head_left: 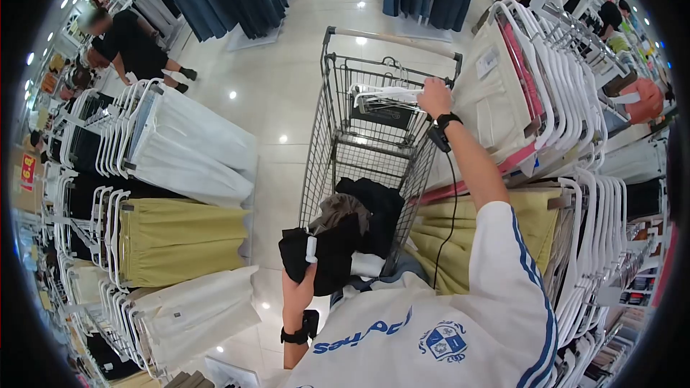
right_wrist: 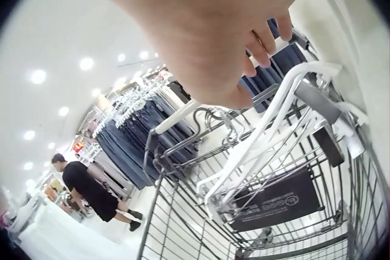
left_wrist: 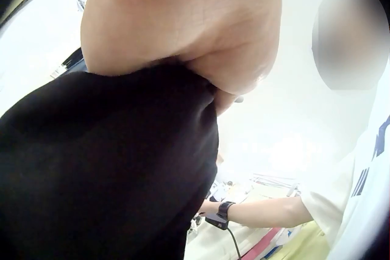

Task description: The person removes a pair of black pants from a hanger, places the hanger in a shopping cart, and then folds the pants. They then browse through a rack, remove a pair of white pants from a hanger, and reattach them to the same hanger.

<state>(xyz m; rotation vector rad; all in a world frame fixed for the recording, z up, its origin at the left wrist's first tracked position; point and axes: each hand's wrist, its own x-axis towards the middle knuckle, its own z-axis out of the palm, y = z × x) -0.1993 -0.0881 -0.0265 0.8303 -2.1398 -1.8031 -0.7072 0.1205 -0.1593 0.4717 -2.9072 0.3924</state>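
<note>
My left hand (head_left: 299, 280) grips a black garment (head_left: 327, 255), which drapes over the near end of the shopping cart (head_left: 305, 172). A small white piece (head_left: 311, 249) stands out against the cloth. In the left wrist view the black garment (left_wrist: 116, 162) spreads out from under the palm, and the fingertips are hidden. My right hand (head_left: 434, 98) is at the cart's far right side, over the ends of white hangers (head_left: 384, 93). The right wrist view shows its fingers (right_wrist: 262, 59) loosely bent and apart, above the white hangers (right_wrist: 262, 132), holding nothing.
A grey-brown garment (head_left: 341, 214) and dark clothes (head_left: 381, 205) lie in the cart. Racks of white trousers (head_left: 194, 147) and yellow-green trousers (head_left: 183, 237) line the left; cream trousers (head_left: 489, 100) hang close on the right. A person in black (head_left: 136, 47) stands at the upper left.
</note>
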